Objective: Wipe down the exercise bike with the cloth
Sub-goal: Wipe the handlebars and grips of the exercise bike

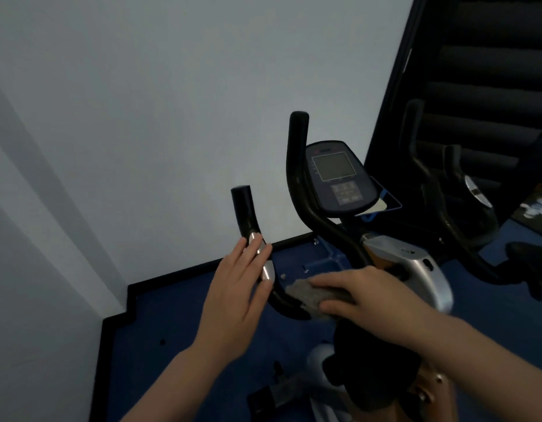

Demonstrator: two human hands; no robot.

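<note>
At six o'clock below the console (336, 175): our right hand (376, 296) grips the cloth (306, 295) on the handlebar (297, 178); left hand (236, 287), fingers straight, steadies the grip. We should press firmly along the bar.

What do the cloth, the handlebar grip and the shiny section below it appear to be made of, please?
The cloth looks like grey, matte, fuzzy fabric, perhaps microfibre or felt; its surface is speckled and soft-edged. The handlebar grip seems to be black foam or rubber, dull with a faint sheen. The shiny section looks like polished or chromed metal, given its bright reflections.
</note>
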